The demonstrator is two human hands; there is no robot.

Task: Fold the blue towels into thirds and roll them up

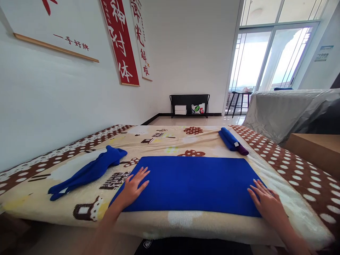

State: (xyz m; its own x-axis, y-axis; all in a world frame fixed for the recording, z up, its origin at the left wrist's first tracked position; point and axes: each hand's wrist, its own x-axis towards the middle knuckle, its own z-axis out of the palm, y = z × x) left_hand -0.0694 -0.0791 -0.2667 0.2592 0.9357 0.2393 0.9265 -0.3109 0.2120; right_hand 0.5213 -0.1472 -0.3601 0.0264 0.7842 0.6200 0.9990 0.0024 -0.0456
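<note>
A blue towel (193, 184) lies spread flat in front of me, its long sides running left to right. My left hand (135, 185) rests on its left end, fingers spread and nothing held. On the right end lies my right hand (265, 198), also flat with its fingers stretched out. Left of the spread towel is a crumpled blue cloth (90, 171), twisted into a long heap. Beyond its right far corner sit rolled towels, a blue one (227, 139) and a purple one (243, 150), with a small white tag showing.
Everything lies on a patterned blanket (159, 141) with a brown, white-dotted border. A cardboard box (316, 148) and a sheet-covered piece of furniture (289, 109) stand at the right. Against the far wall is a black rack (189, 101); a dark stool (240, 99) is by the glass door.
</note>
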